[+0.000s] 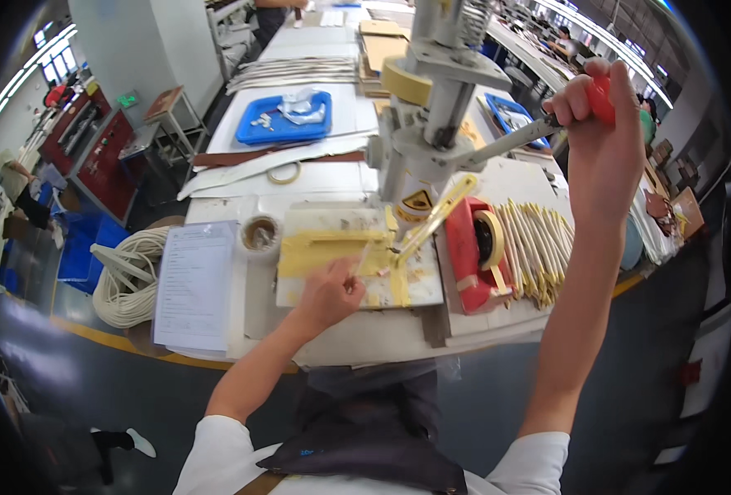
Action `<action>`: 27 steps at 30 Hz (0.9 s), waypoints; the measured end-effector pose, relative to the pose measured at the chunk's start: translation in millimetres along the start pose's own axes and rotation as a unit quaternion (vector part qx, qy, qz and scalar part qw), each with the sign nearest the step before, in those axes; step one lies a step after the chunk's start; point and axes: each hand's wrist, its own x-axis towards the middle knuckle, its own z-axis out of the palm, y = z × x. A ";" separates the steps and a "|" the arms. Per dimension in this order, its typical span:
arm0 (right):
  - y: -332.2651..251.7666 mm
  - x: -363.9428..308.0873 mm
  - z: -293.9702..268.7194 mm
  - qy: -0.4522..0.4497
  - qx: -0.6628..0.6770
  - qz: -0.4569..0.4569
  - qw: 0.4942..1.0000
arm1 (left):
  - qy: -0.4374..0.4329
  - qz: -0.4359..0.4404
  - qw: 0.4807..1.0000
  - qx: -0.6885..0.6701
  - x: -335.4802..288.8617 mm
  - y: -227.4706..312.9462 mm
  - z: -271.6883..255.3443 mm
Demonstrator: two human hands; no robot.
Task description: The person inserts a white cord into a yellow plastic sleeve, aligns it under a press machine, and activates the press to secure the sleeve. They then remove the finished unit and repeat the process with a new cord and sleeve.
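My right hand [600,124] is raised and closed around the red knob of a metal lever [514,140] on a grey bench press [427,107]. My left hand [332,290] rests on the press's base plate [345,247] and pinches a thin pale tube [364,257] that points toward the spot under the ram. Yellow tape strips cover much of the plate.
A red tape dispenser [473,247] and a row of several yellow-tipped tubes [534,247] lie to the right. A paper sheet [193,285], a tape roll [259,233] and a coil of white tubing [130,276] are left. A blue tray [287,120] stands farther back. People work nearby.
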 end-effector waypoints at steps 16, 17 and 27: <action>177.5 -224.3 1.4 -0.234 -0.554 0.122 0.790 | 0.024 -0.051 0.998 -0.002 -8.2 -11.8 11.7; 186.6 -218.9 -0.5 -0.238 -0.554 0.114 0.790 | 0.024 -0.052 0.998 -0.002 -8.1 -11.4 12.3; 201.7 -207.8 -1.4 -0.197 -0.523 0.097 0.824 | -0.004 -0.092 0.996 -0.004 -4.2 -12.9 9.4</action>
